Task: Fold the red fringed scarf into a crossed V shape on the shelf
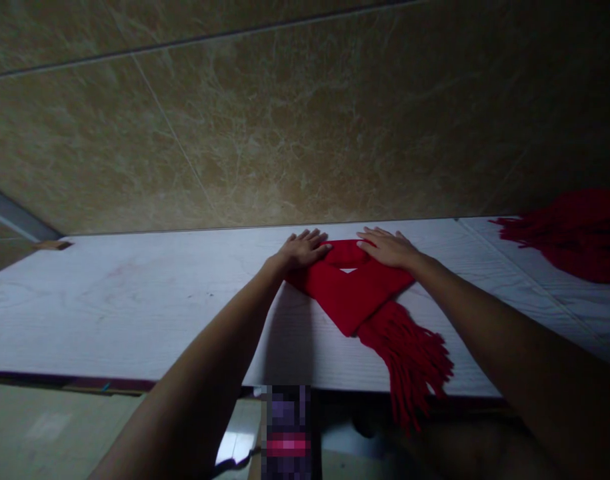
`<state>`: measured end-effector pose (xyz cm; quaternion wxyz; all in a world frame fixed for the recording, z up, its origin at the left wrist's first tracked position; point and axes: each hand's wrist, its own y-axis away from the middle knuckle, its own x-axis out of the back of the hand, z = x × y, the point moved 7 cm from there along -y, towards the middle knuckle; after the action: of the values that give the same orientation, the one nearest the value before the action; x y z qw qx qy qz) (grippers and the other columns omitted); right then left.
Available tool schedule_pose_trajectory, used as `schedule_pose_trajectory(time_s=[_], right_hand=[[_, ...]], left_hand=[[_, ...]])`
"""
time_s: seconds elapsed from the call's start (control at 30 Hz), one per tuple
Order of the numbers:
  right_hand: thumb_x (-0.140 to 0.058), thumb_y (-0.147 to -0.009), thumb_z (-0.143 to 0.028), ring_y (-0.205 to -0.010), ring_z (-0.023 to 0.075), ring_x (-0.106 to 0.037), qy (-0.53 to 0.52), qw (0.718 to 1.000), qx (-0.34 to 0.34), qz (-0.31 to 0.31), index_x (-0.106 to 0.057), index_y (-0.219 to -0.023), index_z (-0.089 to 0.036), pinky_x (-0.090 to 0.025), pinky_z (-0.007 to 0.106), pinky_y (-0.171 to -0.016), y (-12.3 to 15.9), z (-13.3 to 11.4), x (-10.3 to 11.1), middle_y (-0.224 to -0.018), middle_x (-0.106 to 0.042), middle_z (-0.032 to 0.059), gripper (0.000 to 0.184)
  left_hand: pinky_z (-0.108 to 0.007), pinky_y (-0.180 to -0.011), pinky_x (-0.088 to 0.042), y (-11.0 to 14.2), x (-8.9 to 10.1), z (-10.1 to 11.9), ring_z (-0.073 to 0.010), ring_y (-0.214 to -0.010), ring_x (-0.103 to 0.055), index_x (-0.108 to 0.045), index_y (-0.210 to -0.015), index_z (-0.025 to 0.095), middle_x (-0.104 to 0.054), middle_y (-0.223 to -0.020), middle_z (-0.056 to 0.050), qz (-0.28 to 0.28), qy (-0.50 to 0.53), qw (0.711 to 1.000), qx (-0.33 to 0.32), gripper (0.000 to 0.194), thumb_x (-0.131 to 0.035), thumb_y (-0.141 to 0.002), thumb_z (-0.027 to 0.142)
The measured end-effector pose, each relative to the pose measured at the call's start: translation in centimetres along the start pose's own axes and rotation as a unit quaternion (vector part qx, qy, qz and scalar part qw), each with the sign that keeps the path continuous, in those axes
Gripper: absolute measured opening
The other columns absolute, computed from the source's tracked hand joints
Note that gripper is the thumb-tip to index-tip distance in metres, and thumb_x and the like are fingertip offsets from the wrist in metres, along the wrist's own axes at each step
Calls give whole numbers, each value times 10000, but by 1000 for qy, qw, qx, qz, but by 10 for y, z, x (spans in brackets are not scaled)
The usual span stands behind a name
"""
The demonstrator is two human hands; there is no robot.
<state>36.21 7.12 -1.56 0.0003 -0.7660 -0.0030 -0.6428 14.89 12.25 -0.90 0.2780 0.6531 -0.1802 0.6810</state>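
Observation:
A red scarf (352, 297) lies folded on the white wood-grain table, its bands crossing into a loop around a small gap. Its fringe (417, 360) spreads toward the front right and hangs over the table's near edge. My left hand (303, 249) rests flat on the scarf's upper left corner, fingers stretched toward the wall. On the upper right corner my right hand (387, 247) lies flat too, fingers spread. Both palms press on the cloth without gripping it. The parts of the scarf beneath the hands are hidden.
Another heap of red fringed cloth (575, 233) lies at the far right of the white table (135, 300). A tan marbled tile wall (285, 133) runs along the back. At the left end sits a small wooden block (53, 245). A seam crosses the tabletop on the right.

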Motion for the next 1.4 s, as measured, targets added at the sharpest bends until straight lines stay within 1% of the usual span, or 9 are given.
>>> schedule_pose_trajectory(time_s=[0.13, 0.3, 0.47, 0.67, 0.8, 0.97, 1.23, 1.4], right_hand=[[-286, -1063, -587, -1640, 310, -244, 5, 1000, -13, -8, -427, -1649, -328, -191, 676, -1293, 4, -2, 2, -1765, -298, 34, 657], [-300, -1073, -552, -1638, 299, -252, 6, 1000, -13, -12, -434, -1645, -310, -197, 677, -1291, 8, -6, 7, -1762, -304, 46, 636], [-313, -1073, -542, -1636, 303, -257, 2, 1000, -15, -14, -445, -1638, -326, -194, 677, -1291, 10, -8, 10, -1758, -311, 44, 619], [-304, -1074, -551, -1639, 308, -248, 1, 1000, -14, -16, -441, -1640, -338, -190, 686, -1288, 10, -9, 9, -1762, -307, 33, 620], [-308, -1075, -535, -1640, 310, -241, 1, 1000, -19, -17, -430, -1648, -323, -187, 674, -1293, 9, -8, 8, -1768, -296, 35, 623], [-292, -1083, -526, -1647, 296, -222, 6, 999, -22, -26, -404, -1662, -303, -168, 653, -1304, 10, -9, 8, -1777, -272, 38, 630], [-300, -1077, -520, -1643, 307, -233, 4, 1000, -19, -21, -421, -1654, -295, -179, 667, -1299, 11, -10, 9, -1772, -281, 38, 631], [-305, -1069, -551, -1633, 327, -262, 1, 1000, -12, -12, -440, -1642, -343, -207, 684, -1286, 8, -7, 8, -1761, -317, 25, 624]], left_hand=[[-527, -1322, -187, -1, -1, -1, -277, -1655, -184, -302, -1700, 311, -218, -1782, -54, 8, 2, 1000, -5, 717, -204, -1090, 674], [-513, -1327, -175, -1, -1, -1, -257, -1658, -170, -297, -1702, 305, -217, -1781, -49, 8, -1, 1000, -4, 717, -196, -1093, 670], [-531, -1326, -175, -2, -1, -2, -253, -1659, -165, -289, -1704, 305, -207, -1783, -45, 4, -7, 1000, -7, 713, -184, -1094, 659], [-544, -1319, -193, -3, -2, -2, -269, -1656, -179, -306, -1698, 301, -223, -1779, -60, 8, -8, 1000, -10, 684, -217, -1103, 627], [-540, -1321, -191, -2, -2, -1, -276, -1655, -183, -312, -1697, 287, -226, -1778, -63, 9, -12, 1000, -10, 671, -232, -1111, 603], [-527, -1326, -178, -2, -2, -2, -275, -1656, -176, -302, -1702, 287, -217, -1781, -57, 7, -3, 1000, -4, 685, -227, -1109, 623], [-520, -1326, -174, -2, -3, -2, -270, -1657, -175, -303, -1701, 296, -219, -1782, -50, 7, -4, 1000, -1, 688, -217, -1109, 635], [-523, -1327, -169, -2, -2, -1, -270, -1658, -169, -302, -1703, 284, -211, -1784, -52, 5, -6, 1000, -5, 699, -206, -1106, 636]])
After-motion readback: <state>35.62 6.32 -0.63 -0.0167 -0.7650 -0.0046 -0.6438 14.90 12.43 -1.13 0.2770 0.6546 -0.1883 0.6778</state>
